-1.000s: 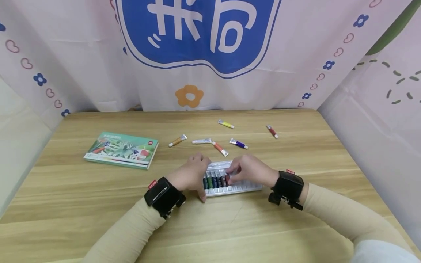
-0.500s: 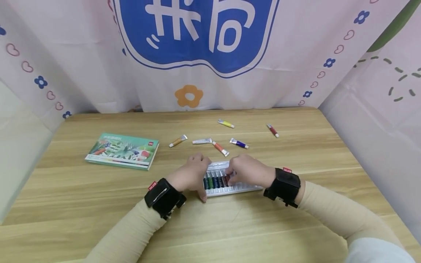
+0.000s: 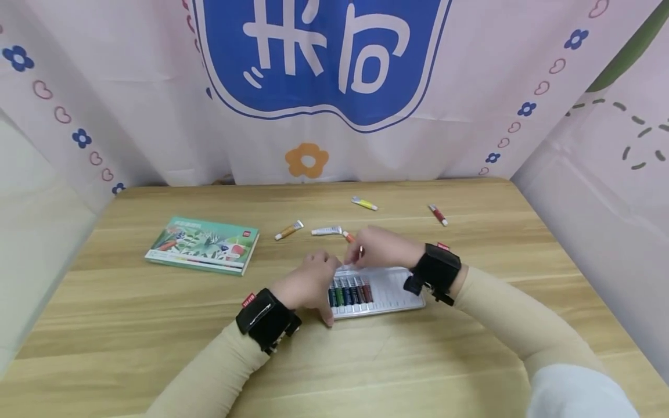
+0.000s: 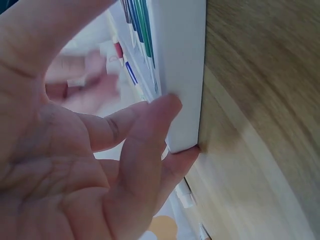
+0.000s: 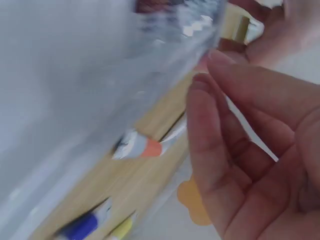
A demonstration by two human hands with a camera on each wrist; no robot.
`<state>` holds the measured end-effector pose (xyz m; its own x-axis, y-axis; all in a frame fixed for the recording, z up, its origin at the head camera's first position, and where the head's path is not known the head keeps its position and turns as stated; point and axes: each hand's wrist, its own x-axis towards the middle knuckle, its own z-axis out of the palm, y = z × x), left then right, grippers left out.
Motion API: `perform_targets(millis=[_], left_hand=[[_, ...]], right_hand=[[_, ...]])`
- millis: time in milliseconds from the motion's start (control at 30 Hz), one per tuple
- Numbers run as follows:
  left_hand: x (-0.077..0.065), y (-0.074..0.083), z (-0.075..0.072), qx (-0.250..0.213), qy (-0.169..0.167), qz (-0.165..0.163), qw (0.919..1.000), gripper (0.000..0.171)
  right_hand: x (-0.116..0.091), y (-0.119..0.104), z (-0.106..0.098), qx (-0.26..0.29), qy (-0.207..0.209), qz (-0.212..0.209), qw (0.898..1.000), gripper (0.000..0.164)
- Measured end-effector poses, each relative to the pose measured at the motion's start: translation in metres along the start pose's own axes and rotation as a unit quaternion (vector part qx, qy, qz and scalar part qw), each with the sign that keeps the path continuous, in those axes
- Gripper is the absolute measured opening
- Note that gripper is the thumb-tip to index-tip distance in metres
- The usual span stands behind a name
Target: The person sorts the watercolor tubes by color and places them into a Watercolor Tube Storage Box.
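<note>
A white plastic tray lies on the table with several paint tubes in a row at its left part, dark ones and a reddish-brown one at the row's end. My left hand grips the tray's left end, thumb at the near side and fingers at the far corner. My right hand hovers over the tray's far edge, beside an orange paint tube that it partly covers. In the right wrist view its thumb and index fingertips are close together, with nothing seen between them.
Beyond the tray lie loose paint tubes: gold, white, yellow, dark red and blue, the last hidden in the head view. A green illustrated box sits at left. A printed curtain hangs behind the table.
My right hand has left the reddish-brown tube in the tray's row and moved away from me to the far edge. The left hand keeps its grip. The head view has shifted slightly.
</note>
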<state>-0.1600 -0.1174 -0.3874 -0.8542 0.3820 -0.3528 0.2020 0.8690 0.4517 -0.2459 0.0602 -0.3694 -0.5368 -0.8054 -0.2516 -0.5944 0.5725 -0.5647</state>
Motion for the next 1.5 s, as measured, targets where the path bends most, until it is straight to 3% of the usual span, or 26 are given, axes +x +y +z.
perform_targets(millis=[167,400,600,833,1267,1500], left_hand=[[0.002,0.003,0.0,0.0,-0.004,0.008,1.0,0.124],[0.004,0.005,0.002,0.016,-0.011,0.011,0.9998,0.115],[0.004,0.008,0.007,0.029,-0.012,0.017,0.9994,0.116],[0.002,0.009,0.01,0.028,-0.004,0.013,0.9995,0.113],[0.0,0.009,0.0,0.021,0.001,0.019,0.9996,0.111],[-0.003,0.001,-0.002,-0.001,0.005,0.018,0.9998,0.11]], right_hand=[[0.024,0.002,-0.009,0.029,0.009,-0.009,0.999,0.016],[0.066,0.009,-0.021,0.058,0.021,-0.004,0.998,0.01],[0.104,0.0,-0.014,0.014,0.034,-0.029,0.999,0.014],[0.135,-0.016,-0.003,-0.048,0.008,-0.05,0.998,0.026],[0.138,-0.011,-0.008,-0.075,0.009,-0.067,0.995,0.02],[0.115,-0.002,-0.03,-0.056,0.023,-0.069,0.996,0.012]])
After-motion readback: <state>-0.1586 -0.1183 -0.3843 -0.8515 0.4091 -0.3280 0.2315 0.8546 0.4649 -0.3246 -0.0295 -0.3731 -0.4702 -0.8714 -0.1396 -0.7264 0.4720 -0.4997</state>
